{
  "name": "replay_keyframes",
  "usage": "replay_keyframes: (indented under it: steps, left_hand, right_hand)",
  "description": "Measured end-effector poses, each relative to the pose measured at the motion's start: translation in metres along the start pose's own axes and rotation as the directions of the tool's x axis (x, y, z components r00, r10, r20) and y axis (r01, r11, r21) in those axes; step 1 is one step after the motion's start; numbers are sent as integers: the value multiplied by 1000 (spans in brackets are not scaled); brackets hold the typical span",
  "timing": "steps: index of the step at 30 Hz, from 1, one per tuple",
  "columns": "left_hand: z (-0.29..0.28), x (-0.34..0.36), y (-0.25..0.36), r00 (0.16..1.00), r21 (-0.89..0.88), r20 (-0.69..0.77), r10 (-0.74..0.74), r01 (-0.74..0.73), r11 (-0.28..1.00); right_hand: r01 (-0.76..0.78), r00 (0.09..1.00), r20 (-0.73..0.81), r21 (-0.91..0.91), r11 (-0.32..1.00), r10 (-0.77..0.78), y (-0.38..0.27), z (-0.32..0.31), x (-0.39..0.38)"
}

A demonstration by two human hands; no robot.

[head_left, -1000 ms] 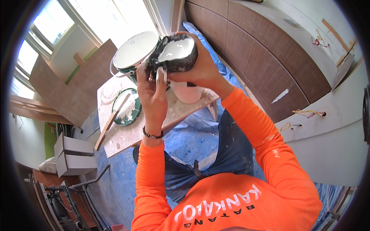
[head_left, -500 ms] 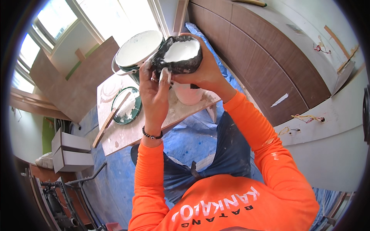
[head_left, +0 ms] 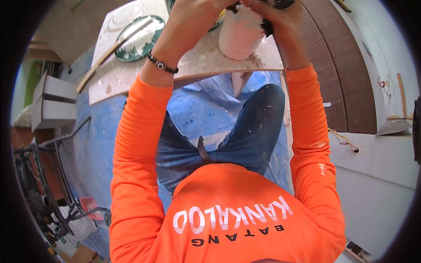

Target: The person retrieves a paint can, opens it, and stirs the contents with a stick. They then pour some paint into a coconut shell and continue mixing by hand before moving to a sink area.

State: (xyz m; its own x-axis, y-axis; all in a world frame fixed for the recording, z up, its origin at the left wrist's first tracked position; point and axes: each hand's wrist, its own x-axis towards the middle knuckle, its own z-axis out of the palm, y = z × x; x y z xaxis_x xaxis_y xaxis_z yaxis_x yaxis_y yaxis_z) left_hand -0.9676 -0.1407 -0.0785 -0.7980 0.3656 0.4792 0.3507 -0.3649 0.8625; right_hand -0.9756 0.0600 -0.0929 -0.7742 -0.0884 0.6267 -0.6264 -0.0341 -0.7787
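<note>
Left hand: raised at the upper edge of the view, the left hand (head_left: 193, 19) points its fingers inward toward the other one; the fingertips are partly cut off, so whether they grip anything cannot be told.
Right hand: the right hand (head_left: 285, 19) is curled against a black container (head_left: 283, 3), holding it, with the thumb turned toward the left side.
Black container: at the top, above the pale tub, most of it outside the view; its contents are hidden.
Pale tub: the pinkish-white tub (head_left: 239, 37) is on the tabletop (head_left: 201, 59), near its front edge and below the two hands; black patches show near its upper part.
Lid: a round green-rimmed lid (head_left: 147, 41) lies on the tabletop to the left of the tub, smeared with white material.
Stick: a wooden stick (head_left: 103, 59) rests across the lid, its lower end reaching the tabletop's left edge.
Wrist: a dark beaded bracelet (head_left: 160, 65) circles the person's left wrist, just beyond the orange sleeve (head_left: 140, 122).
Floor: a blue sheet (head_left: 197, 105) spreads beneath the tabletop and around the person's legs.
Right side: brown panels (head_left: 337, 83) stand beyond the right forearm.
</note>
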Motion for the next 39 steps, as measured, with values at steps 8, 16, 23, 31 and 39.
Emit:
replay_keyframes:
  steps: [8, 16, 23, 31, 39]
  left_hand:
    - [-13, 4, -1, 988, -49, 144, 61, -55, 997]
    - [-13, -15, 18, 999, 286, -37, 14, -3, 958]
    - [-17, -15, 1, 993, 315, -89, 80, -48, 948]
    - [-20, -14, -15, 978, 242, -20, 206, -195, 950]
    - [-36, -8, -31, 930, 406, 95, 354, -361, 840]
  right_hand:
    - [36, 996, -75, -26, 999, -38, 4, 9, -13]
    - [-48, 995, -90, -100, 994, 39, -2, 20, -15]
    - [-72, 996, -72, -163, 984, 61, 2, 11, -15]
    - [-12, 991, -136, -132, 991, -6, 13, 2, -26]
    - [-34, 997, -78, -148, 988, 23, 0, 23, -20]
